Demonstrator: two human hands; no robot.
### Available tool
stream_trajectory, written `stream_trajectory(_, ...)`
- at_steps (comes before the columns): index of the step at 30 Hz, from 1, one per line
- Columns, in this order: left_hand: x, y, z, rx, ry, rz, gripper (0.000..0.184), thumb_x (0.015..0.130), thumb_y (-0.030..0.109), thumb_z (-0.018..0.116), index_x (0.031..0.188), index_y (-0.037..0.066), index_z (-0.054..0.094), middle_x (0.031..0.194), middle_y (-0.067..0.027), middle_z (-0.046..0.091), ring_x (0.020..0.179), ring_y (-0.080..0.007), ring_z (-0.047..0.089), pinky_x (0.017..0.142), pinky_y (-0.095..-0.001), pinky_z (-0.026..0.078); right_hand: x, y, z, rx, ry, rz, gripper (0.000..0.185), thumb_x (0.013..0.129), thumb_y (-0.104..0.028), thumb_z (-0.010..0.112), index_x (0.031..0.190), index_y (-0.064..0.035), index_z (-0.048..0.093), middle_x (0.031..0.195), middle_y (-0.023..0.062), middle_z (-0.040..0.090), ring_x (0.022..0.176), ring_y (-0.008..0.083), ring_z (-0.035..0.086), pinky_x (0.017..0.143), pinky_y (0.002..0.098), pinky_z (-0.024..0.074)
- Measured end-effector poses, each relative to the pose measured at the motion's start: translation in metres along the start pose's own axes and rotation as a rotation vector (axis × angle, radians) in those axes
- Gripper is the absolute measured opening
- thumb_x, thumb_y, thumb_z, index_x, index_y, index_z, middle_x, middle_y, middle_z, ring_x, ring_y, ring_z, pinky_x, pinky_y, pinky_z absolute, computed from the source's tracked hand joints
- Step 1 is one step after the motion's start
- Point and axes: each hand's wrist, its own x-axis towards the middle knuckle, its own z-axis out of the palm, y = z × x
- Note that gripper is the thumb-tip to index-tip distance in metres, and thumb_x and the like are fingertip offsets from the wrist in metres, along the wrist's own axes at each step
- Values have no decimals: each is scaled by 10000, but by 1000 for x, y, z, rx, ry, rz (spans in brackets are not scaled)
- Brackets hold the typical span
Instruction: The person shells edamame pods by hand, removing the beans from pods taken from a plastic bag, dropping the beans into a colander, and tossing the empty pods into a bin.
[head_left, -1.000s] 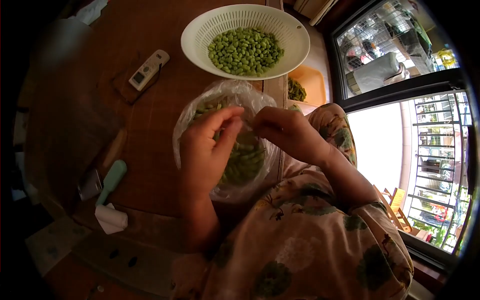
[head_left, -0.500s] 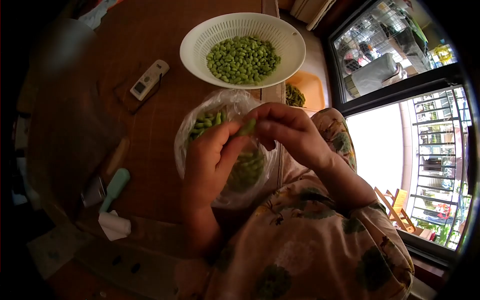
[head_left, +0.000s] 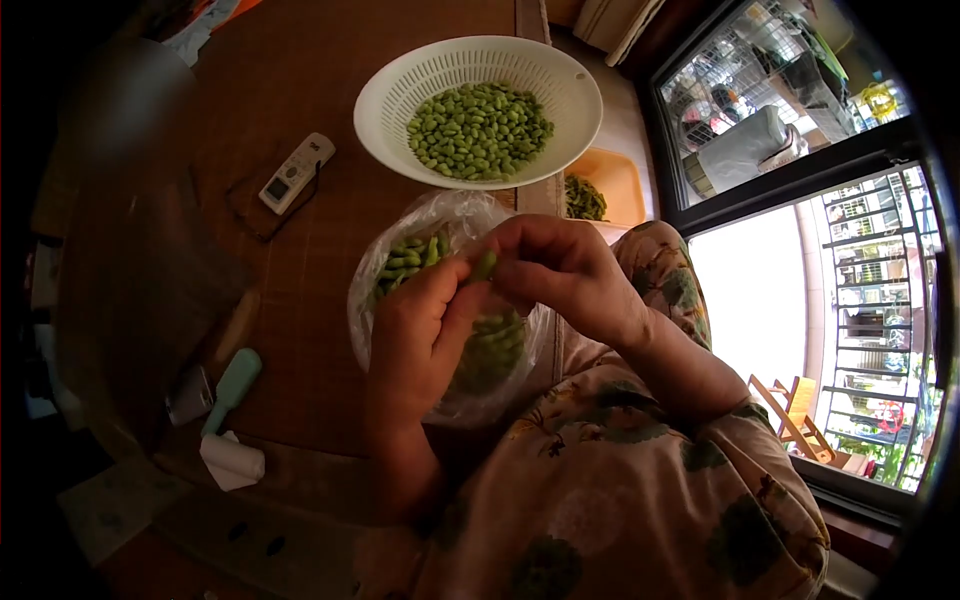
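Note:
A green soybean pod (head_left: 485, 266) is pinched between the fingertips of my left hand (head_left: 425, 325) and my right hand (head_left: 565, 272). Both hands are closed on it and meet above a clear plastic bag (head_left: 362, 300). Inside the bag lie many unshelled green pods (head_left: 405, 258), partly covered by my hands. Just beyond the bag stands a white colander (head_left: 380, 115) with a heap of shelled green beans (head_left: 480, 130) in its bottom. My right fingertips curl inward, so part of the pod is hidden.
An orange bin (head_left: 625, 185) beyond the table edge holds empty-looking pods (head_left: 584, 198). On the brown table (head_left: 310, 330) lie a white remote control (head_left: 297, 173) with a cord, a mint-green handled object (head_left: 236, 380) and a white paper roll (head_left: 233, 460). A window stands at right.
Both hands stay together on the pod, with a slight shift of the fingers; less of the pod shows now. The whole view has moved a little.

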Motion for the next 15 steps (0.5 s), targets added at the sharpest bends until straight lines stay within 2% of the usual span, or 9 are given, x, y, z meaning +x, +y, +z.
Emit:
stream_trajectory(3, 0, 1, -1, 73, -8, 1, 140, 918, 47, 569, 1039, -17, 602, 897, -165, 648, 798, -269, 653, 680, -332, 487, 1, 1, 0, 14, -1, -20, 126, 914, -43, 574, 1023, 9, 609, 767, 1, 602, 640, 50, 524, 578, 198, 424)
stream_trajectory(7, 1, 0, 0, 107, -20, 6, 144, 927, 55, 559, 1045, -17, 597, 903, -166, 644, 799, -297, 644, 679, -350, 486, 1, 0, 3, 41, 8, -26, 89, 909, -45, 590, 982, 5, 589, 770, -17, 557, 655, 42, 498, 551, 190, 387)
stream_trajectory(15, 2, 1, 4, 144, -19, -11, 101, 931, 69, 552, 984, -13, 575, 837, -180, 622, 738, -334, 617, 624, -385, 465, -1, -7, 5, -58, 34, -16, 103, 874, 5, 554, 972, -1, 584, 749, -32, 535, 652, 25, 491, 537, 180, 384)
